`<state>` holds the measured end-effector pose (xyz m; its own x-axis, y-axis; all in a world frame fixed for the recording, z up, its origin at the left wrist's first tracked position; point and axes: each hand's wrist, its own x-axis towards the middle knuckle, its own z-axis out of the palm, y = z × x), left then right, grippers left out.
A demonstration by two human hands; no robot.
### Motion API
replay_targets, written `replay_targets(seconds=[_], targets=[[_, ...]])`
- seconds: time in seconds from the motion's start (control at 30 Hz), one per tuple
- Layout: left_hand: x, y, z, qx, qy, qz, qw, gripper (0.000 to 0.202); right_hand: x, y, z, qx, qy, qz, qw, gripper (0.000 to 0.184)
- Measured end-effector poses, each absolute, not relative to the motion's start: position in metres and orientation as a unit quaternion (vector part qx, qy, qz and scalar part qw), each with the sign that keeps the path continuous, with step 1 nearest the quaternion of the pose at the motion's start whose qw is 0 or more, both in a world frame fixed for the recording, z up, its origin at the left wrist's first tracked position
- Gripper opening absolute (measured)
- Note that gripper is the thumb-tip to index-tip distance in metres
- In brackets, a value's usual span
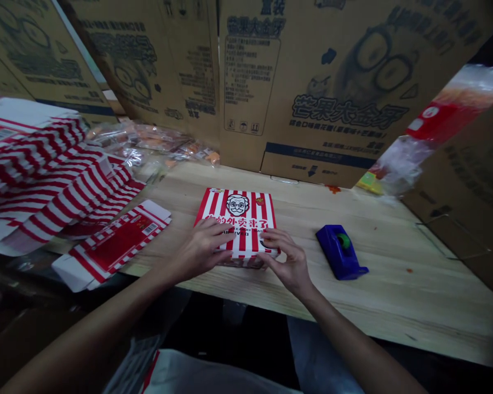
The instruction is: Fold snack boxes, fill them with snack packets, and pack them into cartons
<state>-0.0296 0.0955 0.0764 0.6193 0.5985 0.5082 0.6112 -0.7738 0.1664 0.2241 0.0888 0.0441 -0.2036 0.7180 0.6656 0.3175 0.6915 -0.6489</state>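
A red-and-white striped carton box [246,219] with a printed bearded face on its lid sits near the table's front edge, its lid down. My left hand [207,243] lies over the box's front left part, fingers stretched across the lid. On the front right corner rests my right hand [287,257], fingers spread on the lid and thumb at the front edge. Both hands touch the box from above, and neither is wrapped round it. To the right of my right hand stands a blue tape dispenser [340,253] with a green core.
Flat striped cartons [66,180] are piled at the left, with one single flat carton [123,241] nearer. Wrapped packets [160,139] lie behind them. Large brown cardboard boxes [312,71] wall the back. A clear plastic bag [406,158] leans at the right on the wooden table [394,306].
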Motion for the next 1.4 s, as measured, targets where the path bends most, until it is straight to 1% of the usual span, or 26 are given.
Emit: replay_targets(seconds=[0.1,0.17,0.23,0.37,0.4,0.47,0.57,0.7,0.8,1.0,1.1,1.2,1.3,1.33,1.4], targets=[[-0.026,0.101,0.076,-0.914,-0.325,-0.242,0.028,0.022,0.223,0.088,0.044,-0.355,-0.755,0.17,0.524,0.01],[-0.025,0.1,0.075,-0.92,-0.315,-0.23,0.05,0.021,0.224,0.088,0.042,-0.354,-0.766,0.146,0.517,0.01],[-0.027,0.096,0.071,-0.921,-0.306,-0.224,0.085,0.023,0.228,0.088,0.038,-0.333,-0.795,0.101,0.497,0.016],[-0.038,0.083,0.052,-0.906,-0.298,-0.252,0.166,0.033,0.241,0.09,0.027,-0.266,-0.861,-0.017,0.433,0.039],[-0.041,0.08,0.047,-0.897,-0.302,-0.268,0.177,0.034,0.243,0.091,0.024,-0.256,-0.868,-0.039,0.424,0.041],[-0.044,0.076,0.036,-0.878,-0.315,-0.311,0.184,0.036,0.244,0.093,0.017,-0.248,-0.871,-0.063,0.42,0.039],[-0.041,0.074,0.026,-0.854,-0.332,-0.355,0.185,0.036,0.241,0.094,0.01,-0.254,-0.865,-0.059,0.43,0.032],[-0.032,0.072,0.02,-0.838,-0.351,-0.365,0.201,0.033,0.232,0.092,0.009,-0.271,-0.848,-0.041,0.454,0.026],[-0.024,0.068,0.015,-0.818,-0.377,-0.386,0.199,0.034,0.226,0.088,0.009,-0.293,-0.826,-0.027,0.48,0.025],[-0.011,0.07,0.005,-0.762,-0.429,-0.427,0.229,0.031,0.215,0.082,0.0,-0.336,-0.769,0.052,0.541,0.027],[-0.011,0.073,0.003,-0.761,-0.43,-0.439,0.208,0.031,0.207,0.079,-0.001,-0.346,-0.749,0.061,0.563,0.028],[-0.016,0.073,0.002,-0.768,-0.417,-0.446,0.191,0.038,0.21,0.071,0.002,-0.366,-0.758,0.049,0.538,0.033],[-0.022,0.075,-0.003,-0.781,-0.403,-0.438,0.188,0.052,0.244,0.061,0.006,-0.426,-0.753,0.013,0.501,0.044],[-0.023,0.077,-0.005,-0.783,-0.4,-0.437,0.188,0.056,0.264,0.058,0.007,-0.459,-0.731,-0.007,0.505,0.043],[-0.024,0.082,-0.009,-0.786,-0.393,-0.438,0.192,0.061,0.313,0.052,0.008,-0.543,-0.647,-0.037,0.533,0.031]])
